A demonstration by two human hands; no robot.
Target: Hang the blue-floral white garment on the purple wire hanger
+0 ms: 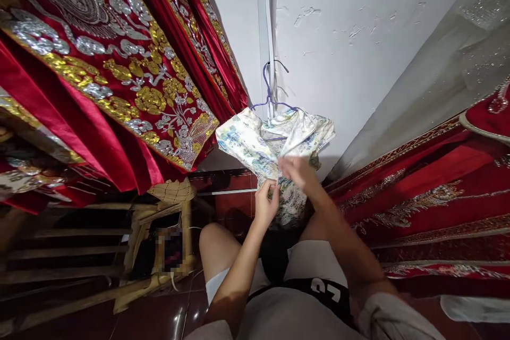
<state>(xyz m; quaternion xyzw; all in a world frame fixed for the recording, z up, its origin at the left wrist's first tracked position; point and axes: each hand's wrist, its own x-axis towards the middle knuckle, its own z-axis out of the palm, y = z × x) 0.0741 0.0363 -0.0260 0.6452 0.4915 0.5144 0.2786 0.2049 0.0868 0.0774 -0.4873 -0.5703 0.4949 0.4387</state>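
A white blouse (247, 135) with a blue and green floral print hangs on a purple hanger (269, 96) in front of me. My left hand (268, 201) is closed at the lower front of the blouse, its thumb and index finger pinching the cloth near the middle. Slightly above it and to the right, my right hand (295, 171) lies against the front of the blouse, smeared by motion. Its fingers look curled and pressed together. Whatever is between them is too small and blurred to make out.
The hanger hooks at a vertical pipe (266, 21) on a white wall (338, 53). Red embroidered garments (151, 101) crowd the left, with more red garments (422, 191) on the right. A bamboo chair (135, 244) stands at lower left, beside my legs.
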